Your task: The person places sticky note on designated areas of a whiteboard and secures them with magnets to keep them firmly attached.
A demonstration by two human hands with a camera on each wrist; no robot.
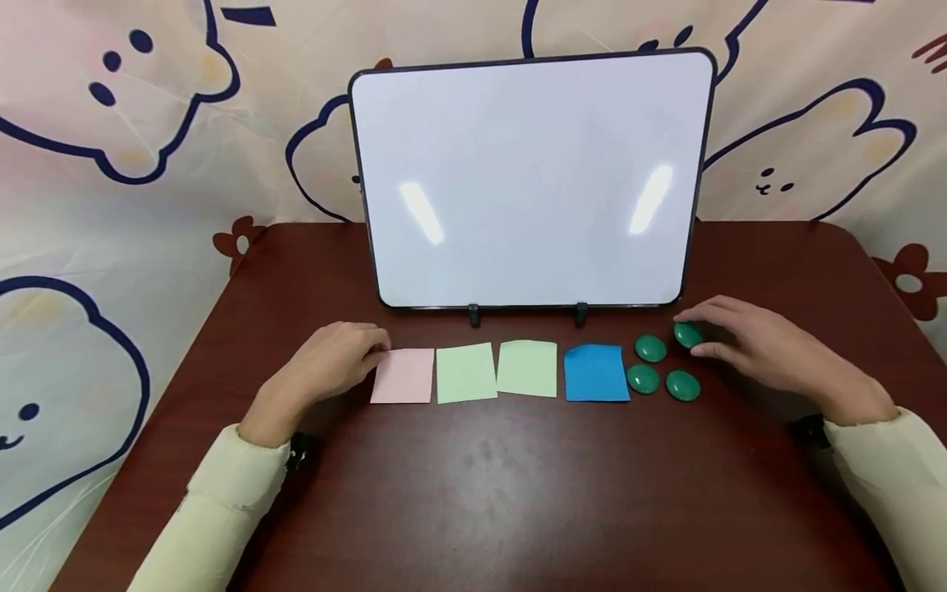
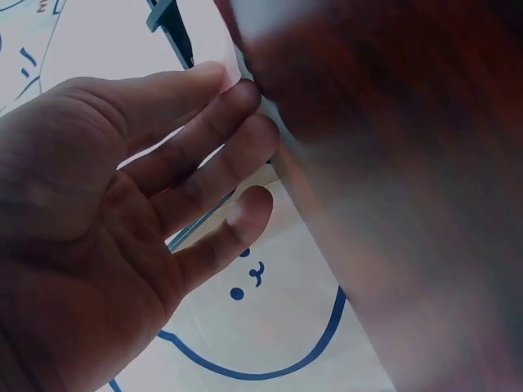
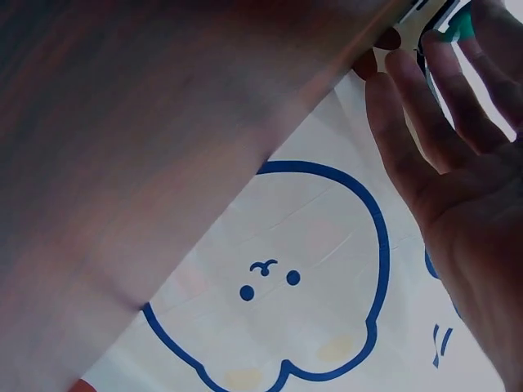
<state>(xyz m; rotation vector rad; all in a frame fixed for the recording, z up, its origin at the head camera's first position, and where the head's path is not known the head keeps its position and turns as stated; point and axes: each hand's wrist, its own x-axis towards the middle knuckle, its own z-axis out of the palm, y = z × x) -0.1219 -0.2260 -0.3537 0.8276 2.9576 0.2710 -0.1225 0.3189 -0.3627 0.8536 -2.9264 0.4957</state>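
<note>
A row of square sticky notes lies on the table: a pink sticky note (image 1: 402,376), two pale green sticky notes (image 1: 467,374) and a blue sticky note (image 1: 597,373). My left hand (image 1: 336,359) pinches the pink note at its upper left corner; in the left wrist view thumb and forefinger meet at its edge. On the right, my right hand (image 1: 765,349) holds a green round magnet (image 1: 688,334) between thumb and fingers. Several more green round magnets (image 1: 651,349) are grouped beside the blue note. In the right wrist view the held magnet (image 3: 461,24) is mostly hidden by fingers.
Behind the notes stands a whiteboard (image 1: 528,181) with a dark frame, on small black feet (image 1: 474,315). The brown table (image 1: 488,501) reaches toward me, and a patterned cloth (image 1: 66,214) hangs around its back and sides.
</note>
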